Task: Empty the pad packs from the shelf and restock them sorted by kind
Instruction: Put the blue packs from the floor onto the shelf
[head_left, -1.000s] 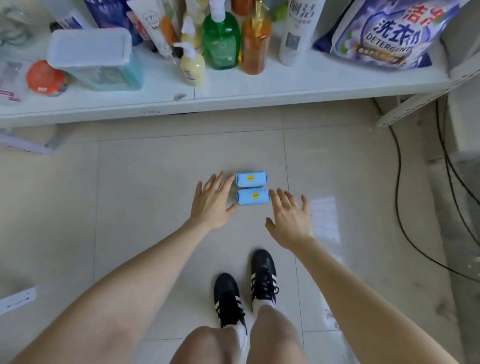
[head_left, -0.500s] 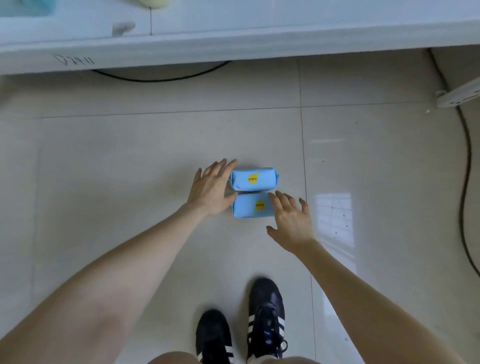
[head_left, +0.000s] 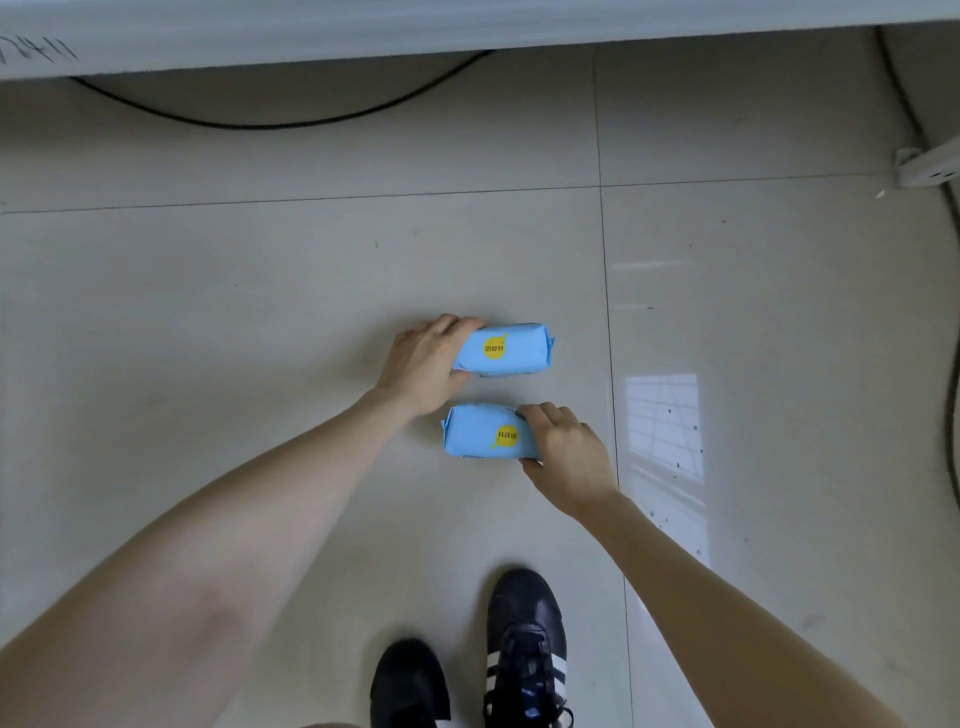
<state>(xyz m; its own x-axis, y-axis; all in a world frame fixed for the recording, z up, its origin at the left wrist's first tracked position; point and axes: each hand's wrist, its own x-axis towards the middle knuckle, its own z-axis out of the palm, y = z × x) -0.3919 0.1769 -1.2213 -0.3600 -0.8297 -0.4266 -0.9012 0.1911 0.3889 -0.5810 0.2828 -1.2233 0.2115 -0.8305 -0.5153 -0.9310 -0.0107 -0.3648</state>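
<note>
Two light blue pad packs with yellow round labels lie side by side on the tiled floor. My left hand (head_left: 423, 364) grips the left end of the far pad pack (head_left: 511, 349), fingers over its top and thumb under its near side. My right hand (head_left: 566, 449) grips the right end of the near pad pack (head_left: 480, 434). A narrow gap of floor separates the two packs. The front edge of the white shelf (head_left: 467, 39) runs along the top of the view; its contents are out of sight.
A black cable (head_left: 270, 122) sags on the floor under the shelf edge. Another black cable (head_left: 953, 364) runs down the right side beside a white bracket (head_left: 930, 166). My two black shoes (head_left: 524, 634) stand close below the packs. Bright window glare (head_left: 662, 426) lies right of the packs.
Both hands went from open beside the packs to gripping one pack each. The two packs, touching before, now lie slightly apart. The view tilted down and closer, so the shelf's contents left the frame.
</note>
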